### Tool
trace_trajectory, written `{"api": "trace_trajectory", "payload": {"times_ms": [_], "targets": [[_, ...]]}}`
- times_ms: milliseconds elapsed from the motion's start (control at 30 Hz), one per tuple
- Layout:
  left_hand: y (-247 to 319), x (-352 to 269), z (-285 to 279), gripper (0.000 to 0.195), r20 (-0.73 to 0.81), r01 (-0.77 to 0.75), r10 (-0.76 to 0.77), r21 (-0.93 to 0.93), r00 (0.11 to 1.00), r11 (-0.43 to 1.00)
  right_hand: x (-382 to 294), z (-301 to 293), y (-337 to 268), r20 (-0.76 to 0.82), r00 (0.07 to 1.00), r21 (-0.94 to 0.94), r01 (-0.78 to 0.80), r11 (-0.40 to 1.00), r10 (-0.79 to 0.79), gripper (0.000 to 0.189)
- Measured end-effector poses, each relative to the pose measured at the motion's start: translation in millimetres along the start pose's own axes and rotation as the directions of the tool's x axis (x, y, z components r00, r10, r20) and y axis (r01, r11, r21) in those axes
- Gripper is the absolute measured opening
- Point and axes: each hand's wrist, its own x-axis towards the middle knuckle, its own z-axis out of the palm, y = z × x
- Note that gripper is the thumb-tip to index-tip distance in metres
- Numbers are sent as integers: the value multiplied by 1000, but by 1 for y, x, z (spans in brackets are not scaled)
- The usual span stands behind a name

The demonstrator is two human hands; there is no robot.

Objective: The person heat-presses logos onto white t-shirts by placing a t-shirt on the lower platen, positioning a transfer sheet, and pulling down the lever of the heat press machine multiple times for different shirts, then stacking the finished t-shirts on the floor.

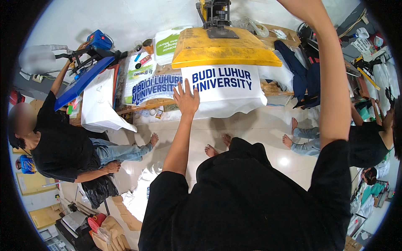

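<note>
Beneath and in front of the yellow upper platen of a heat press (224, 47) lies a white fabric piece (232, 100) with large blue printed lettering. My left hand (187, 98), fingers spread, is at the left edge of that fabric; whether it touches is unclear. Printed transfer film sheets (157, 88) with the same kind of lettering lie just left of this hand. My right hand (301, 9) is raised at the top edge, right of the press's metal mechanism (218, 14); its fingers are cut off by the picture's edge.
A person (66, 141) stands at left by a blue heat press (84, 83) with white fabric (100, 103) on it. Dark blue cloth (292, 66) and a wooden tray (285, 36) are right of the yellow press. Another person (367, 141) is at far right. White cloth (141, 194) lies low behind my left arm.
</note>
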Motion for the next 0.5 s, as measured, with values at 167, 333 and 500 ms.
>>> {"api": "trace_trajectory", "payload": {"times_ms": [167,333,500], "targets": [[-9,-8,-2,76,-11,33,-34,-58,999,998,-136,32,61,-452,829,327,-191,925,331,19],[-1,-2,-3,83,8,82,-84,-309,996,948,-386,118,141,255,254,36,-967,253,933,34],[-57,-30,16,92,206,457,-445,-671,872,585,-488,149,101,753,-18,140,-972,-187,657,67]]}}
